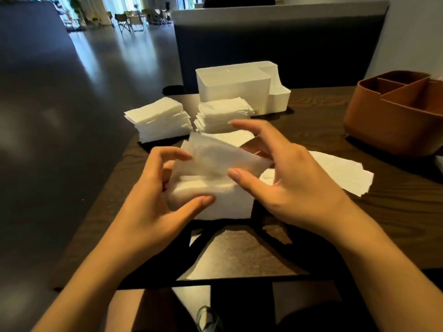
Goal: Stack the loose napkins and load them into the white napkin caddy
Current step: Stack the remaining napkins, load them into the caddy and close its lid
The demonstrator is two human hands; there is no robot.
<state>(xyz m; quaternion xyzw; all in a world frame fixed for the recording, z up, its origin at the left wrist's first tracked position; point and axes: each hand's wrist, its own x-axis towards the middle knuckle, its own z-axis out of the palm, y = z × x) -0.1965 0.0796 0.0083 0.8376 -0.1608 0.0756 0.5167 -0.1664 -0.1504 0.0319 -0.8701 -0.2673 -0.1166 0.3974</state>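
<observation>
**A:** What is found at the left of the table (359,212)?

**B:** A squared stack of napkins (159,121) is set near the table's left edge. A second stack (221,115) stands just to its right, directly in front of the white napkin caddy (230,88). They were probably parked there so that loading can be done in short lifts. Whether anything is already inside the caddy cannot be told.

**A:** And in the middle?

**B:** A small bundle of napkins (215,178) is held above the table between both hands. It is gripped by the left hand (148,195), thumb on the near face and fingers curled round its left side. The edges are most likely being evened there.

**A:** Is it gripped by the right hand (282,168) too?

**B:** Its right end is pinched between thumb and lower fingers, while the index finger is left stretched out above.

**A:** Further right?

**B:** Loose napkins (340,171) are still spread flat on the table, not yet gathered. A brown divided organiser (395,116) is placed at the far right.
</observation>
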